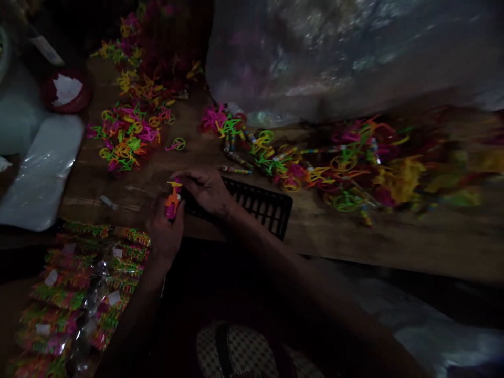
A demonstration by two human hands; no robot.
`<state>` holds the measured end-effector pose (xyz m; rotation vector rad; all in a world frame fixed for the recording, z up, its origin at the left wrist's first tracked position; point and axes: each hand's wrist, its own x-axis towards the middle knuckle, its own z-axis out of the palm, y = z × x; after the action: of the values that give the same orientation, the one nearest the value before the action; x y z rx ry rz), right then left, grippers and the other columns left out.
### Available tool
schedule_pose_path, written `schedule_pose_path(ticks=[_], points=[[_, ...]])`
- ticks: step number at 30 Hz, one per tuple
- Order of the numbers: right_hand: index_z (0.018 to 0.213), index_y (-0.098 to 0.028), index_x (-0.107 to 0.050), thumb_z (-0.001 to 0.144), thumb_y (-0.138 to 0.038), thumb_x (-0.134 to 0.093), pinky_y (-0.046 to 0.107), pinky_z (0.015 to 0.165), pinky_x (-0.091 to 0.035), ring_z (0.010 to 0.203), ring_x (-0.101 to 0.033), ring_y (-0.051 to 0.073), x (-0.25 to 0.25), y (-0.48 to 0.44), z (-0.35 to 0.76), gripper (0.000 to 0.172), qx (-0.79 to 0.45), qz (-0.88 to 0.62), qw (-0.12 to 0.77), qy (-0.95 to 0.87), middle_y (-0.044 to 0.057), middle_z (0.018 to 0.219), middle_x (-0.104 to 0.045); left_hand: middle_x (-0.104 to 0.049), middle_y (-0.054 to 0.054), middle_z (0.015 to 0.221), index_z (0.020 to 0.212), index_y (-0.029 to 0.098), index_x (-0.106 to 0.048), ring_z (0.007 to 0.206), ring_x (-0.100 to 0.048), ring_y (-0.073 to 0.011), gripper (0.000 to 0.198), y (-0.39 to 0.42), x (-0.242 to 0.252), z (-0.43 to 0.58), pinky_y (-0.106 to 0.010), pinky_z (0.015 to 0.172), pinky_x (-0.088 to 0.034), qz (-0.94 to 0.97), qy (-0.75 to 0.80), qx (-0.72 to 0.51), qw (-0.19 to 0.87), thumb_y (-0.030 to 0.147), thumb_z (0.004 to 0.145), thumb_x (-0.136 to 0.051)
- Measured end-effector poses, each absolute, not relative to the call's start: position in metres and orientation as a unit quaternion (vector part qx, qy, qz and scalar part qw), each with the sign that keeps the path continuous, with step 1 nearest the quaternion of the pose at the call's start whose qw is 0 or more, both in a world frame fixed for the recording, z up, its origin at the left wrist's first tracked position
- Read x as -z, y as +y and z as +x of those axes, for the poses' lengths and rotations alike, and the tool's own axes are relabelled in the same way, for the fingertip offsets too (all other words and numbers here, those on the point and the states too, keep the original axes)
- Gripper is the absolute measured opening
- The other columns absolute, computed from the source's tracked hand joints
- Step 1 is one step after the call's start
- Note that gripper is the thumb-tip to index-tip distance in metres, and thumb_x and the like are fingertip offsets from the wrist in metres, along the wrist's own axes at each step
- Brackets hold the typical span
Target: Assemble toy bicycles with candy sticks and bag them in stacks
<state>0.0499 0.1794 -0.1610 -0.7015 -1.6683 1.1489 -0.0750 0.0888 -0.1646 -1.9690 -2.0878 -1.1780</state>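
My left hand is closed round a small plastic toy, orange and pink with a yellow piece at its top; its exact kind is hard to make out. Across from it, my right hand pinches the toy's top end between thumb and fingers. A black slotted plastic tray lies under my right wrist. Just beyond the hands, one loose pink and green toy piece with a ring rests on the wooden table. A striped tube lies near the tray's back edge.
Piles of bright plastic pieces lie at the back left, and a mixed row with striped tubes stretches right. Clear plastic bags, a red basket with white papers, packed toys and large plastic sheeting surround the hands.
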Motion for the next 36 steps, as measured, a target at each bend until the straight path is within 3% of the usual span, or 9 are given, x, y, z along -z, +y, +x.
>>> schedule_pose_path(ticks=[4,7,11,13,16,20,25,29,36], points=[[0.113,-0.021,-0.069,0.096,-0.019,-0.045,0.031,0.096,-0.055,0.104,-0.068,0.016,0.146,0.174,0.060,0.029,-0.404,-0.308,0.456,-0.731,0.003,0.110,-0.074,-0.075,-0.012,0.099,0.103,0.017,-0.070,0.093,-0.071,-0.0240,0.029,0.093,0.159,-0.076,-0.035,0.085,-0.055,-0.648,-0.652,0.391,0.053,0.042,0.093,-0.059],[0.136,-0.012,-0.055,0.096,-0.014,-0.039,0.038,0.105,-0.050,0.117,-0.061,0.021,0.131,0.151,0.085,0.043,-0.261,-0.376,0.407,-0.790,0.011,0.126,-0.067,-0.076,-0.010,0.089,0.099,0.016,-0.073,0.086,-0.072,-0.0229,0.030,0.091,0.152,-0.076,-0.032,0.081,-0.055,-0.630,-0.682,0.369,0.040,0.043,0.091,-0.061],[0.122,-0.012,-0.064,0.100,-0.021,-0.044,0.045,0.092,-0.050,0.105,-0.058,0.028,0.135,0.111,0.124,0.032,-0.068,-0.484,0.336,-0.805,0.013,0.116,-0.069,-0.071,-0.004,0.070,0.084,0.017,-0.073,0.065,-0.067,-0.0178,0.033,0.084,0.149,-0.072,-0.026,0.066,-0.051,-0.604,-0.709,0.362,-0.020,0.048,0.089,-0.063],[0.115,-0.013,-0.067,0.099,-0.026,-0.051,0.044,0.085,-0.049,0.100,-0.057,0.028,0.145,0.099,0.135,0.026,-0.032,-0.493,0.316,-0.810,0.012,0.113,-0.069,-0.070,-0.003,0.070,0.082,0.017,-0.072,0.065,-0.066,-0.0161,0.033,0.082,0.152,-0.070,-0.026,0.068,-0.051,-0.607,-0.699,0.377,-0.041,0.048,0.089,-0.063],[0.114,-0.013,-0.067,0.098,-0.030,-0.054,0.044,0.084,-0.045,0.102,-0.054,0.029,0.159,0.092,0.139,0.026,-0.020,-0.478,0.302,-0.824,0.013,0.118,-0.066,-0.072,-0.004,0.077,0.085,0.017,-0.072,0.073,-0.067,-0.0163,0.030,0.082,0.157,-0.070,-0.026,0.075,-0.052,-0.616,-0.678,0.398,-0.042,0.046,0.090,-0.064],[0.114,-0.014,-0.066,0.098,-0.035,-0.055,0.042,0.084,-0.043,0.102,-0.052,0.028,0.161,0.091,0.134,0.028,-0.027,-0.473,0.303,-0.827,0.012,0.118,-0.064,-0.072,-0.004,0.076,0.086,0.017,-0.072,0.072,-0.067,-0.0162,0.028,0.080,0.160,-0.074,-0.026,0.072,-0.053,-0.638,-0.661,0.390,-0.056,0.043,0.092,-0.063],[0.119,-0.013,-0.064,0.095,-0.045,-0.059,0.044,0.086,-0.043,0.104,-0.050,0.030,0.158,0.090,0.134,0.040,-0.020,-0.475,0.282,-0.833,0.014,0.119,-0.063,-0.074,-0.005,0.083,0.087,0.017,-0.072,0.080,-0.069,-0.0176,0.024,0.082,0.160,-0.075,-0.028,0.077,-0.053,-0.664,-0.623,0.414,-0.026,0.038,0.093,-0.063],[0.122,-0.012,-0.063,0.095,-0.043,-0.060,0.044,0.088,-0.044,0.106,-0.050,0.030,0.159,0.089,0.133,0.041,-0.023,-0.477,0.272,-0.836,0.014,0.121,-0.062,-0.073,-0.004,0.076,0.082,0.017,-0.073,0.071,-0.068,-0.0154,0.019,0.084,0.163,-0.076,-0.025,0.071,-0.053,-0.678,-0.593,0.435,0.014,0.033,0.090,-0.068],[0.122,-0.012,-0.063,0.095,-0.043,-0.060,0.046,0.088,-0.045,0.105,-0.050,0.031,0.160,0.089,0.130,0.041,-0.014,-0.481,0.270,-0.834,0.014,0.119,-0.063,-0.077,-0.004,0.087,0.089,0.020,-0.077,0.081,-0.072,-0.0174,0.016,0.084,0.177,-0.083,-0.027,0.079,-0.056,-0.660,-0.609,0.439,-0.019,0.034,0.089,-0.070]])
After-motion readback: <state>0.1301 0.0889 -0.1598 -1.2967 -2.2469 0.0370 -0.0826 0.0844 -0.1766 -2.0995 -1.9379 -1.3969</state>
